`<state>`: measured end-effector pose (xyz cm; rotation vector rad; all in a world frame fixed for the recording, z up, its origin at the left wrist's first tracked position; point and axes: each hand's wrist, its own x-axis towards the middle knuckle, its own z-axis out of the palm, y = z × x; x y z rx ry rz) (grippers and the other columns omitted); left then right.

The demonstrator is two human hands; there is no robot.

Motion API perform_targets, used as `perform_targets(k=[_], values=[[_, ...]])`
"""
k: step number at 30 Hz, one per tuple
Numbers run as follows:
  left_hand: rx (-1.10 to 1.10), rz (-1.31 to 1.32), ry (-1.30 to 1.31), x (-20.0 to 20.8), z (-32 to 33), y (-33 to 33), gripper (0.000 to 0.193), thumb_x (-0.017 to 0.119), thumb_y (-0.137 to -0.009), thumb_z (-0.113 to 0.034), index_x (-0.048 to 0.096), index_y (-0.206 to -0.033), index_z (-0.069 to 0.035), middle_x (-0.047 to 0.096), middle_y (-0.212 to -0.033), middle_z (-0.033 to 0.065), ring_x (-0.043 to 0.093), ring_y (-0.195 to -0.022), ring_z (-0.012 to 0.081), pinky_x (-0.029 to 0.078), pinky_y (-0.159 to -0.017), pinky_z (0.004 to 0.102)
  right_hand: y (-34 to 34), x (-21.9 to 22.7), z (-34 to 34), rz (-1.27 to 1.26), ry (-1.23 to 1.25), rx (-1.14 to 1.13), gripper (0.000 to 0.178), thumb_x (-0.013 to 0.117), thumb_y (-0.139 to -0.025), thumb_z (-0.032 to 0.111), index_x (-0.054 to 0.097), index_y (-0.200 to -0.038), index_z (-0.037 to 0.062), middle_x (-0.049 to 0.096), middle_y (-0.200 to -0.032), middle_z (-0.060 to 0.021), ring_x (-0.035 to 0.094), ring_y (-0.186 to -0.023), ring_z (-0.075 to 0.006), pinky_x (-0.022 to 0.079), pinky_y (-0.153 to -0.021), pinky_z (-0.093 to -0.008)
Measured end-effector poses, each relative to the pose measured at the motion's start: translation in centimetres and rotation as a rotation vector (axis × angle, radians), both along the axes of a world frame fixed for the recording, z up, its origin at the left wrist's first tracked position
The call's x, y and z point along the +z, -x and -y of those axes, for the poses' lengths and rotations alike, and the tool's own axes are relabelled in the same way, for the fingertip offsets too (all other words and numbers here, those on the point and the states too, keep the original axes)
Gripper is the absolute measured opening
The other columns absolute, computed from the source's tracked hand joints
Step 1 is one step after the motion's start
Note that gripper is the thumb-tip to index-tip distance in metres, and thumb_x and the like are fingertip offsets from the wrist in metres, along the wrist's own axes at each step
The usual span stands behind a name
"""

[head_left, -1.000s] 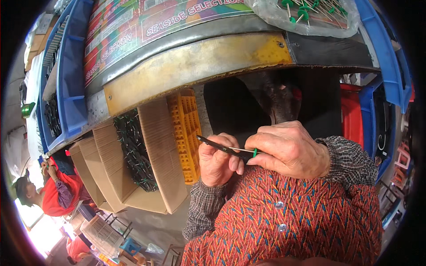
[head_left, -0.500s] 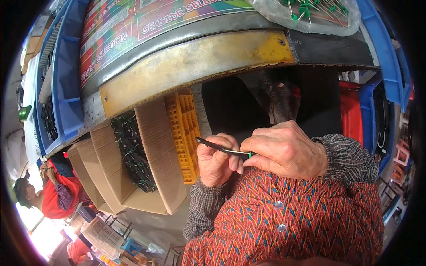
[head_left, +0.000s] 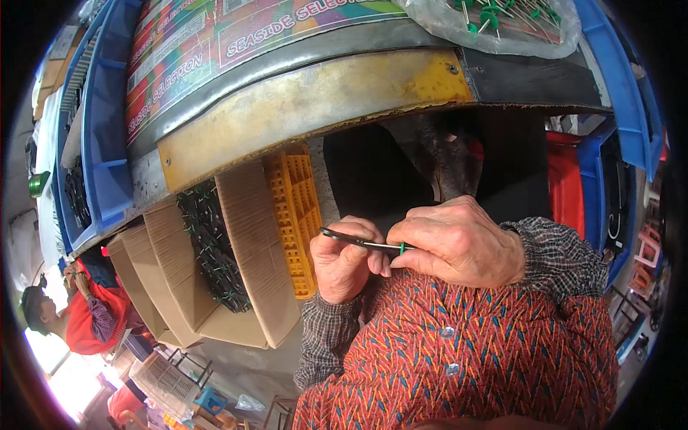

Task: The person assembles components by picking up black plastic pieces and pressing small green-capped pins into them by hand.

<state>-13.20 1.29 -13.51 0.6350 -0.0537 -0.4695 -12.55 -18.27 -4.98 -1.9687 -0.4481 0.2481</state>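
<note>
Near my chest, my left hand (head_left: pixel 347 259) pinches a slim black part (head_left: pixel 342 235) between thumb and fingers, its rounded end sticking out to the left. My right hand (head_left: pixel 459 242) is closed on a metal pin with a green head (head_left: pixel 403 248). The pin's shaft lies along the black part, and the two hands almost touch. Whether the pin sits inside the part or only against it, I cannot tell. More green-headed pins (head_left: pixel 494 16) lie in a clear plastic bag (head_left: pixel 527 47) on the bench, at the upper right.
The bench's metal-faced edge (head_left: pixel 315 86) runs ahead of my hands. Below it at the left stand an open cardboard box (head_left: pixel 247 251) of black parts with green bits (head_left: pixel 213 247) and a yellow crate (head_left: pixel 295 215). Blue bins (head_left: pixel 107 129) flank the bench; a person in red (head_left: pixel 97 312) sits far left.
My left hand has shifted slightly left, and the black part's free end has tipped a little lower. My right hand keeps its grip almost in place.
</note>
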Motion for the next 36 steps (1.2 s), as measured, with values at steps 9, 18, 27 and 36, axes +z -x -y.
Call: perform_targets(k=[9, 18, 27, 36], values=[[0.007, 0.162, -0.244, 0.5, -0.9, -0.5, 0.015, 0.061, -0.089, -0.003, 0.059, -0.1, 0.008, 0.058, -0.094, 0.0186, 0.063, -0.066, 0.0213, 0.055, -0.058, 0.0333, -0.3, -0.6, 0.2, -0.199, -0.128, 0.015, 0.019, 0.065, -0.084, 0.016, 0.061, -0.083, -0.0028, 0.062, -0.071, -0.0172, 0.062, -0.065, -0.0325, 0.045, -0.055, -0.0376], [-0.004, 0.379, -0.576, 1.7, -1.4, -1.5, 0.011, 0.062, -0.086, 0.003, 0.062, -0.096, 0.009, 0.06, -0.093, 0.0172, 0.065, -0.068, 0.0194, 0.054, -0.059, 0.0265, -1.4, -0.1, 0.7, -0.513, -0.158, 0.033, 0.022, 0.066, -0.084, 0.017, 0.063, -0.083, -0.0046, 0.06, -0.065, -0.018, 0.059, -0.055, -0.0228, 0.043, -0.054, -0.0353], [-0.075, 0.31, -0.62, 1.5, -1.6, -1.3, 0.009, 0.063, -0.085, 0.005, 0.062, -0.094, 0.008, 0.061, -0.093, 0.016, 0.063, -0.065, 0.0172, 0.052, -0.057, 0.0252, -0.4, -1.5, 0.7, 0.157, 0.141, 0.094, 0.019, 0.066, -0.078, 0.017, 0.055, -0.075, 0.0013, 0.056, -0.069, -0.0126, 0.061, -0.066, -0.029, 0.046, -0.057, -0.0388], [-0.121, 0.257, -0.635, 1.1, -1.7, -1.3, 0.01, 0.062, -0.085, 0.007, 0.062, -0.095, 0.008, 0.061, -0.092, 0.013, 0.062, -0.065, 0.0146, 0.051, -0.056, 0.0234, -0.1, -1.8, 0.1, 0.549, 0.439, 0.099, 0.012, 0.062, -0.069, 0.013, 0.058, -0.078, 0.0077, 0.045, -0.067, -0.0004, 0.051, -0.06, -0.0149, 0.041, -0.053, -0.0301]])
